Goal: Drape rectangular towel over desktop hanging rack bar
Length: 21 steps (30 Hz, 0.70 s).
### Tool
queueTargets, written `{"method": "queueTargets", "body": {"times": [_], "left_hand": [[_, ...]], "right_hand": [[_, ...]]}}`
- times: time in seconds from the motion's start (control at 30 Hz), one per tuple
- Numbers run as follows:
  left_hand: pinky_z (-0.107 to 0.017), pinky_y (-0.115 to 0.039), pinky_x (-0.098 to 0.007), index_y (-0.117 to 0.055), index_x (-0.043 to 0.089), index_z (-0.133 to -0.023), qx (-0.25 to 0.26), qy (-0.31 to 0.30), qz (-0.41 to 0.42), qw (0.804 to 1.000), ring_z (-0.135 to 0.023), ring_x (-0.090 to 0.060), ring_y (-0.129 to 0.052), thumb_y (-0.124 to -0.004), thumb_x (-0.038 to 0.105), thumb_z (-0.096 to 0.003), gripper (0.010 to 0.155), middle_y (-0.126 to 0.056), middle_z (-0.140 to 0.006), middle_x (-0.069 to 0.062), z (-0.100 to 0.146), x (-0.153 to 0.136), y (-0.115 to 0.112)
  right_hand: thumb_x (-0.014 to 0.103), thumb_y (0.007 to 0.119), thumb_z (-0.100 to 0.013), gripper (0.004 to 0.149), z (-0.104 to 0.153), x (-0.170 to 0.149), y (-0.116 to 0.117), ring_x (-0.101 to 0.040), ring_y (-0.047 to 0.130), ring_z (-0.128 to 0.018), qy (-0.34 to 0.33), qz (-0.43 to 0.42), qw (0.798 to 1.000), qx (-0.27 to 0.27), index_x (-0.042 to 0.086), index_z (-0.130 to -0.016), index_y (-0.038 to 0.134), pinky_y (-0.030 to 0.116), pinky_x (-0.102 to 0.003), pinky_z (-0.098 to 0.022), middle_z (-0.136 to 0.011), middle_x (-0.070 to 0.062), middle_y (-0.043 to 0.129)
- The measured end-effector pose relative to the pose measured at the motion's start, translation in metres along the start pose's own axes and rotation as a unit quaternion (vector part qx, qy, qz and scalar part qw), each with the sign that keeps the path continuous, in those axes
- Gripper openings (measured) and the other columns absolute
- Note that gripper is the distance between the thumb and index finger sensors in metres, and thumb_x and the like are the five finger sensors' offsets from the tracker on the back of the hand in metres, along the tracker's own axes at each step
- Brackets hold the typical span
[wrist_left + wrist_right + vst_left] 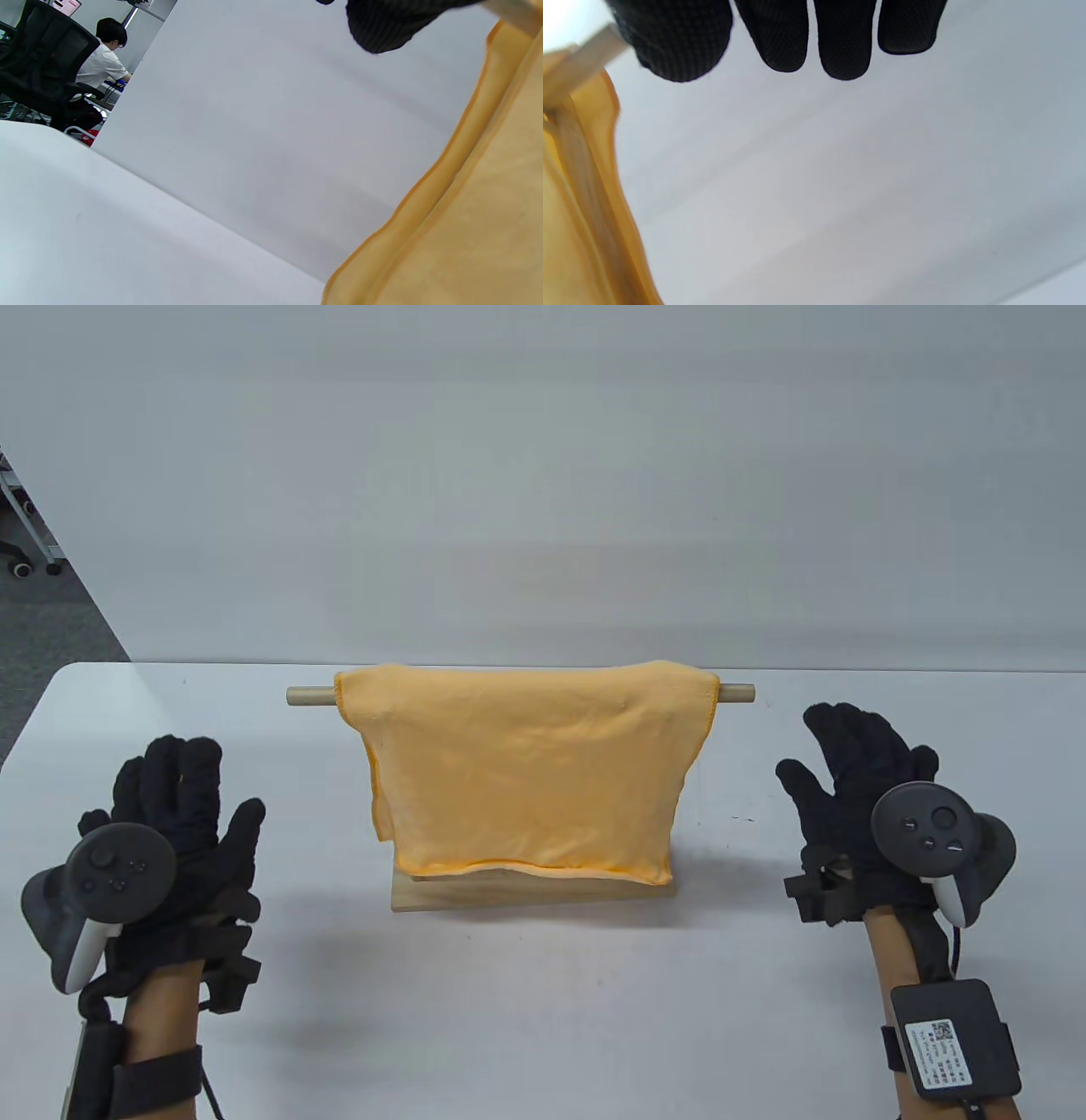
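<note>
The left hand (174, 823) hovers spread and empty, well left of the orange towel (522, 780), which hangs over the rack's wooden bar (307, 695). Its left edge looks uneven, possibly bunched, so it could slide off. The right hand (865, 806) is likewise spread, touching nothing.

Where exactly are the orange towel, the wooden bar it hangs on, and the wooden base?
orange towel (522, 780), table view, middle of the front hanging panel.
wooden bar (310, 695), table view, bare left end sticking out past the towel.
wooden base (475, 893), table view, front edge below the towel.
</note>
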<state>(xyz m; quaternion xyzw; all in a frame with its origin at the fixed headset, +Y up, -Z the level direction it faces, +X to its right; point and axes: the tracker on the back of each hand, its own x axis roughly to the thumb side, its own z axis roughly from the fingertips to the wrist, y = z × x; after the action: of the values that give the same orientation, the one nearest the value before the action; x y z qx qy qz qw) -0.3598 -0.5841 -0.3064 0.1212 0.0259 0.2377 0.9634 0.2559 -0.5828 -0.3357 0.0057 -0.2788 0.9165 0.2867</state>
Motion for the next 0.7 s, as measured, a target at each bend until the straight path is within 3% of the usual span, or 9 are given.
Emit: {"method": "queueTargets", "body": {"times": [0.2, 0.47, 0.7], "left_hand": [[-0.066, 0.0, -0.081, -0.014, 0.041, -0.114, -0.03, 0.02, -0.037, 0.999, -0.118, -0.041, 0.0, -0.067, 0.05, -0.0619, 0.076, -0.009, -0.128, 0.002, 0.028, -0.022, -0.041], [-0.064, 0.005, -0.079, -0.012, 0.043, -0.114, -0.067, 0.028, -0.089, 0.993, -0.116, -0.036, 0.012, -0.068, 0.053, -0.0609, 0.078, 0.006, -0.123, 0.007, 0.044, -0.03, -0.075], [-0.063, 0.007, -0.078, -0.011, 0.042, -0.114, -0.083, 0.031, -0.143, 0.986, -0.114, -0.032, 0.017, -0.068, 0.07, -0.0547, 0.087, 0.008, -0.121, 0.009, 0.054, -0.038, -0.093]], "right_hand": [[0.05, 0.075, -0.037, 0.071, 0.042, -0.033, 0.035, -0.054, 0.045, -0.098, 0.013, 0.083, 0.996, 0.04, 0.022, -0.099, 0.054, 0.026, -0.081, -0.058, -0.112, -0.019, 0.048], [0.058, 0.071, -0.036, 0.083, 0.081, -0.045, 0.07, -0.057, 0.02, -0.099, -0.008, 0.181, 0.977, 0.115, 0.024, -0.103, 0.036, 0.016, -0.08, -0.057, -0.114, -0.022, 0.022], [0.065, 0.064, -0.034, 0.089, 0.098, -0.047, 0.088, -0.058, 0.008, -0.096, -0.029, 0.265, 0.95, 0.165, 0.026, -0.102, 0.024, 0.012, -0.081, -0.055, -0.11, -0.022, 0.007]]}}
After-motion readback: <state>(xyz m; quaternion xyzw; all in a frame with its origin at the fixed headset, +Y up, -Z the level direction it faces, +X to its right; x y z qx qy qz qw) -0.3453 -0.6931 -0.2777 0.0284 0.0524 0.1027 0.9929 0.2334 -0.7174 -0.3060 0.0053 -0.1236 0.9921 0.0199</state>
